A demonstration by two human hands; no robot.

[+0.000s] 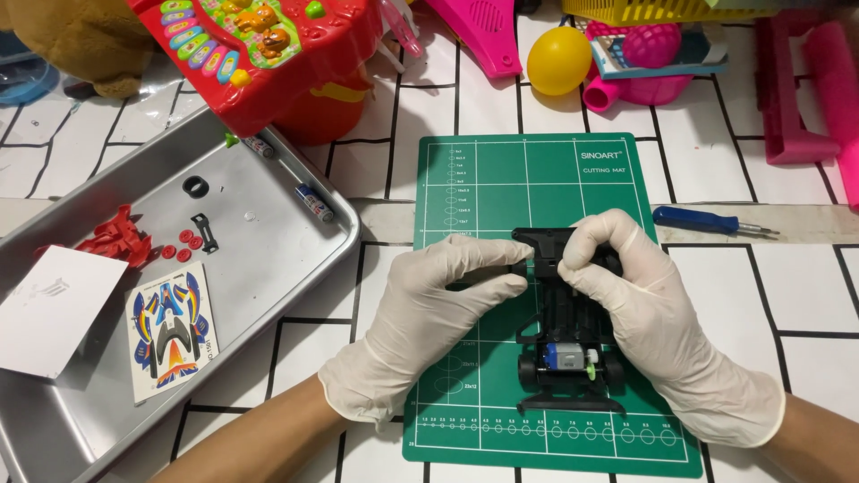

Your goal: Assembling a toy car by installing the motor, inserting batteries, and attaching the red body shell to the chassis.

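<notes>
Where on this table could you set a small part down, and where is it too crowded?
Free: the upper green cutting mat above the hands, and the metal tray middle between the batteries and sticker sheet. Crowded: the toys along the far edge, and the left hand and right hand on the black toy car chassis.

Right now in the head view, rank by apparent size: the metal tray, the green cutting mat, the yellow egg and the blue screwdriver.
1. Metal tray, partly cut off by the frame.
2. Green cutting mat.
3. Yellow egg and blue screwdriver: unsure; the egg is bulkier, the screwdriver longer.

One head-worn camera looks steeply down, close above the cutting mat [501, 179].
</notes>
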